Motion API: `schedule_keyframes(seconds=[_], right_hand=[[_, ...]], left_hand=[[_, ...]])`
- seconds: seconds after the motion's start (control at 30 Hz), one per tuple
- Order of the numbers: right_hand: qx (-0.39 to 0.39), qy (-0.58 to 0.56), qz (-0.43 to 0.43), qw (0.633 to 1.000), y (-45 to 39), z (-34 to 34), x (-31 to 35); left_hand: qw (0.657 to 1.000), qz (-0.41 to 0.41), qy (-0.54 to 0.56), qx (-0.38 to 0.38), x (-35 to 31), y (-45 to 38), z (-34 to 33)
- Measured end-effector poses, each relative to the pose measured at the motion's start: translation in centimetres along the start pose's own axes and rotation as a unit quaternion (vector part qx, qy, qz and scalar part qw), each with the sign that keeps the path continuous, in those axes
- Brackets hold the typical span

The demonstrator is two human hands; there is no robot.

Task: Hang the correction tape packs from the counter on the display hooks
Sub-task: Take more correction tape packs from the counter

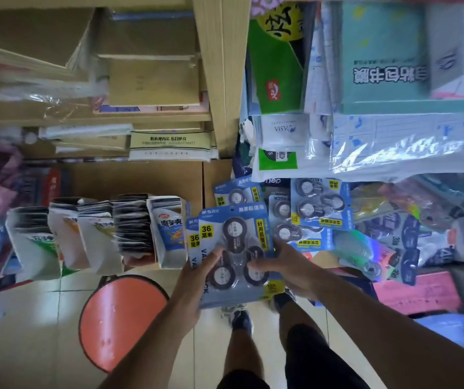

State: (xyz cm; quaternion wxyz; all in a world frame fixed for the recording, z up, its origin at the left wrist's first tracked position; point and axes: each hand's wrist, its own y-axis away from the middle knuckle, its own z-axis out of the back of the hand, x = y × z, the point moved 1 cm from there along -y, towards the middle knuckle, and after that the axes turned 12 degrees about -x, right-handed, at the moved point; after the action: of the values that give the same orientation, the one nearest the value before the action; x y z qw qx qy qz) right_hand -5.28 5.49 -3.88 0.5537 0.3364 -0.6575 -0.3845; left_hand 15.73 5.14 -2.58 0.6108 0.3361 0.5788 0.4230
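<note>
I hold a small stack of blue correction tape packs point(235, 242), each with black round tape units under clear plastic. My left hand point(197, 279) grips the stack's left edge, thumb on the front. My right hand point(284, 265) grips the right edge, fingers curled onto the front. More of the same packs point(320, 203) hang or lean on the display just behind and to the right. No hook is plainly visible.
Rows of white snack-like packets point(98, 231) stand to the left. An orange round stool point(121, 318) sits on the tiled floor below. Shelves of paper and notebooks point(152, 80) are above, plastic-wrapped book covers point(393, 108) at upper right. My legs and shoes are underneath.
</note>
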Motion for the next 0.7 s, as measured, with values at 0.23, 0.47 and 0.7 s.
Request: schedule_keyframes(seconds=[0.23,0.47,0.7], right_hand=[[-0.003,0.125,0.007,0.992,-1.0,-1.0,0.3],[-0.296,0.288,0.124,0.902,-6.5,-1.9,4.8],[-0.285,0.370,0.088,0.880,-9.1,-2.2,5.1]], left_hand=[[0.998,-0.033,0.001,-0.047,1.0,1.9,0.3],[0.988,-0.068,-0.048,-0.131,4.2,1.3,3.0],[0.982,-0.080,-0.035,-0.168,6.2,2.3,4.2]])
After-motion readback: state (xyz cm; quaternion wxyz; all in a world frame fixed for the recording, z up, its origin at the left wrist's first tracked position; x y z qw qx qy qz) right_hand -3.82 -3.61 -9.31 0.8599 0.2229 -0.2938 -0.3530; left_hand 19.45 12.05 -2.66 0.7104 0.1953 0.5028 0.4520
